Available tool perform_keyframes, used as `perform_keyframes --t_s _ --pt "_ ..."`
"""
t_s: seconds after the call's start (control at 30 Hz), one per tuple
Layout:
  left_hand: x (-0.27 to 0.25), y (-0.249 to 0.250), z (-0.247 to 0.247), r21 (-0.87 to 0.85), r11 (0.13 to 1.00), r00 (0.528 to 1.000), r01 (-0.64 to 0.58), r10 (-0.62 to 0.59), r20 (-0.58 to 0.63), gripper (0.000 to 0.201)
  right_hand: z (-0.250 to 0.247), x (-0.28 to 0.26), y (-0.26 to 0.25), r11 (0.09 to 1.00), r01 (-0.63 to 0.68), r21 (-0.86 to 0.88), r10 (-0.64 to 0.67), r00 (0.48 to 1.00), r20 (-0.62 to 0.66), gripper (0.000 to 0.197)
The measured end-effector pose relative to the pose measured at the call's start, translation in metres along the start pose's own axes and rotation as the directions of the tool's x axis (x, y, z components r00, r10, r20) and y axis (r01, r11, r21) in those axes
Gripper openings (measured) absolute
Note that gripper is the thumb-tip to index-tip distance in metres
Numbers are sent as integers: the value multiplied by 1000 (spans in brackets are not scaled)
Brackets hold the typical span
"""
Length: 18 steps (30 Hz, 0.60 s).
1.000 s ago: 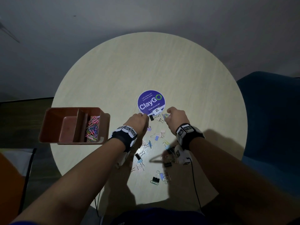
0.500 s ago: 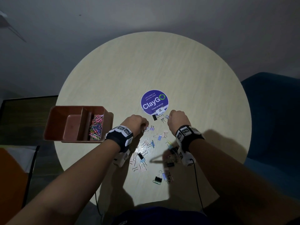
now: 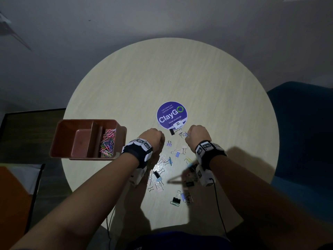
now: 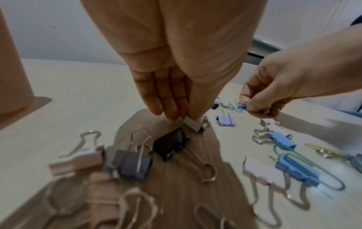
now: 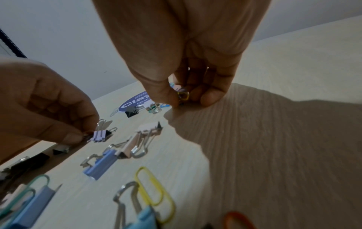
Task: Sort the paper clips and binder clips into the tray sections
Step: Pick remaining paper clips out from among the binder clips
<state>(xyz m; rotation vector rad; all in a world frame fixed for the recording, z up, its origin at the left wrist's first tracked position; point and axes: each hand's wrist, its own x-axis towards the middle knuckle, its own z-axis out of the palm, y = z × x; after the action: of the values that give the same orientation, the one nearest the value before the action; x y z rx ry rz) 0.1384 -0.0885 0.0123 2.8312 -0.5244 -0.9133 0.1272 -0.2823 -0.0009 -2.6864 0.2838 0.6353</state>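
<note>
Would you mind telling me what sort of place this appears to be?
Probably an office pantry or break area: the round wooden table bears a ClayGo sticker reading "Let's keep our pantries clean", and a blue upholstered seat stands beside it.

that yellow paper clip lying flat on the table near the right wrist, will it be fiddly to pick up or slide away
The yellow wire paper clip lies flat on the smooth pale wooden table, so it probably slides when nudged. Thin and flat, it likely needs a fingertip pinch at an edge. It looks light and slightly springy, and should not roll.
</note>
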Motion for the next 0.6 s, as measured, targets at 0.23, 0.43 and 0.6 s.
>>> perform_keyframes --t_s 0.23,0.43,0.6 --pt "-3 -5 3 -139 990 1000 24 -26 -15 6 -1 -4 8 996 80 36 -80 997 -2 15" --pt "-3 -14 -2 -477 866 950 148 -258 -173 7 0 -9 25 967 88 237 -76 995 -61 5" --pt "12 -11 -12 -558 808 898 187 -371 -236 21 -1 -13 28 934 60 351 -41 997 -61 11"
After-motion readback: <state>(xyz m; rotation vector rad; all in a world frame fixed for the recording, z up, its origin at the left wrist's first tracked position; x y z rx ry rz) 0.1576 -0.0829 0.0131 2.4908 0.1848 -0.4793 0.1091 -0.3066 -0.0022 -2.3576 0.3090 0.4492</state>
